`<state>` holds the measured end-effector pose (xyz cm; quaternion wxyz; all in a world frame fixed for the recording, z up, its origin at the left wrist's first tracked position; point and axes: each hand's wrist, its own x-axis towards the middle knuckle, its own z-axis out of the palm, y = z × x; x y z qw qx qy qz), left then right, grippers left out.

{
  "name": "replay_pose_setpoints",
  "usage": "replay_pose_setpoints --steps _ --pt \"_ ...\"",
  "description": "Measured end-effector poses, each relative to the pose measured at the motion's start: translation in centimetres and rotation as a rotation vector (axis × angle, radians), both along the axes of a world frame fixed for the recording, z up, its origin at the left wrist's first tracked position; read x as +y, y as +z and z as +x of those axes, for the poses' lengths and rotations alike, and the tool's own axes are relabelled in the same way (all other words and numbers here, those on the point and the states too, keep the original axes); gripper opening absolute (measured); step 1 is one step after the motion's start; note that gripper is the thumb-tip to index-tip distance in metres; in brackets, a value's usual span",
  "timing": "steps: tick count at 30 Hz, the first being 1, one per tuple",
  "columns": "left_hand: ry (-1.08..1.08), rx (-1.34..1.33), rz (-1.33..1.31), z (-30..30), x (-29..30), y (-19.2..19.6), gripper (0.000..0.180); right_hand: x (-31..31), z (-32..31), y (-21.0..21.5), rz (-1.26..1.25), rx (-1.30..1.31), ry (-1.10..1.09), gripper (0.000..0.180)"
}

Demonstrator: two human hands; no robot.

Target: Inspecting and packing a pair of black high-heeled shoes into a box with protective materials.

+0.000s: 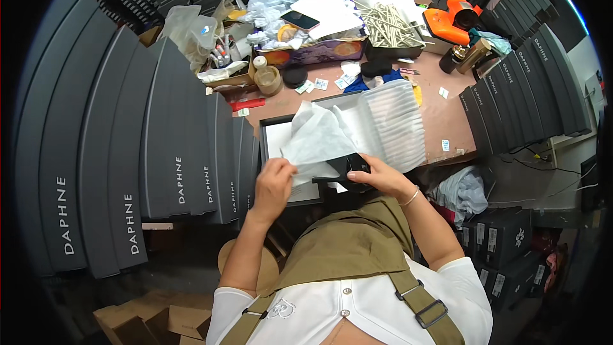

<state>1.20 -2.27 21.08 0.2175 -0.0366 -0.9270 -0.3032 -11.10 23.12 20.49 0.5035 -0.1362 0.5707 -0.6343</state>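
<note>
In front of me lies an open dark shoebox (263, 137) with a white inside. Across it spreads a sheet of white tissue paper (319, 135), its near edge pinched in the closed fingers of my left hand (274, 184). My right hand (384, 177) is wrapped round a glossy black shoe (348, 165) above the box's near edge. Part of the shoe is hidden by the hand and the paper. A ribbed white wrapping sheet (394, 121) drapes over the box's right side, just beyond my right hand.
Rows of dark shoeboxes (169, 140) stand close on the left, and more shoeboxes (533, 83) on the right. At the back are a box of white sticks (393, 25), crumpled paper under a phone (300, 21), an orange tool (450, 22) and a jar (268, 81).
</note>
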Motion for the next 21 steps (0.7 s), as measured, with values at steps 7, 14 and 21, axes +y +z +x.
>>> replay_pose_setpoints --steps 7,14,21 --pt "0.118 -0.089 -0.049 0.3 -1.3 0.7 0.042 1.3 1.2 0.2 -0.157 -0.132 0.080 0.076" --pt "-0.194 0.019 0.061 1.2 1.7 4.7 0.047 0.5 1.9 1.0 -0.251 -0.304 0.003 0.063" --pt "-0.443 0.147 0.101 -1.1 7.0 6.4 0.050 -5.5 5.1 -0.6 -0.215 0.240 -0.485 0.030"
